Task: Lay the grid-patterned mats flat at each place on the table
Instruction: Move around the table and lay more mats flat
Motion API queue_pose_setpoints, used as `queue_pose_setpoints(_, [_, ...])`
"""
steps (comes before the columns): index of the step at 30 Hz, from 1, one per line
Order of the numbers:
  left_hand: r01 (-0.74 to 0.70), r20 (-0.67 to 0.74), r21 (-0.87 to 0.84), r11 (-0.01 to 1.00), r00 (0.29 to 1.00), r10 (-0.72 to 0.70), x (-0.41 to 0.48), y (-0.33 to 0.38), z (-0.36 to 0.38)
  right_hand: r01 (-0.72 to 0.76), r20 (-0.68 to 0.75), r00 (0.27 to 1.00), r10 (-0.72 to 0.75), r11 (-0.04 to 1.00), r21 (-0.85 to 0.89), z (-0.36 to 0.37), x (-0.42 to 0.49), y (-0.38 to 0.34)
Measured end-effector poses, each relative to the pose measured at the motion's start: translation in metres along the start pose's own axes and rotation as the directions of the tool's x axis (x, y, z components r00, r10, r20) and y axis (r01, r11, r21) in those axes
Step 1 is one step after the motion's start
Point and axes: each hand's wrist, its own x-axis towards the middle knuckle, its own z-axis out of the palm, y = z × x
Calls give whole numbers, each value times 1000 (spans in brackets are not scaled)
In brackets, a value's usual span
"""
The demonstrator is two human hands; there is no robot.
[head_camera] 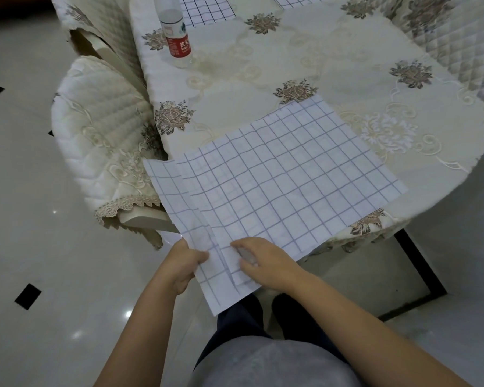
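Two overlapping mats lie askew at the near edge of the tabletop. The top mat rests mostly on the cloth, while the lower mat sticks out to the left and hangs past the edge. The hands are close together but apart: the left hand grips the lower mat's near edge, thumb on top, and the right hand pinches the top mat's near corner. A quilted chair stands just left of the mats. Further off stands a bottle and beyond it two far mats lie flat.
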Motion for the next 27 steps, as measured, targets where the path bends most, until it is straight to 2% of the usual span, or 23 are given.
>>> queue_pose_setpoints(3, [-4,11,-34,999,1000,4,-1,-2,0,27,10,1000,-26,986,-167,9,5,-10])
queue_pose_setpoints(6, [-22,2,-62,998,1000,22,-1,-2,1,38,19,999,-33,931,-362,21,9,-11])
queue_pose_setpoints(9, [-50,-17,-80,996,999,49,-2,0,1,45,-11,998,-57,875,-482,26,11,-8])
queue_pose_setpoints(13, [-82,-31,-72,994,996,80,-2,3,4,78,-12,995,-103,820,-567,27,10,-2])
queue_pose_setpoints(17, [-90,-25,-85,992,996,89,-4,5,7,138,-9,985,-174,815,-563,28,10,1])
queue_pose_setpoints(20, [-93,-31,-81,992,995,90,-3,5,7,185,-77,962,-261,834,-520,32,9,3])
queue_pose_setpoints(23, [-92,-53,-75,993,995,88,-5,5,6,191,-133,939,-317,802,-565,39,12,8])
queue_pose_setpoints(27, [-94,-88,-44,995,992,90,-4,4,4,104,-281,898,-338,784,-612,31,16,11])
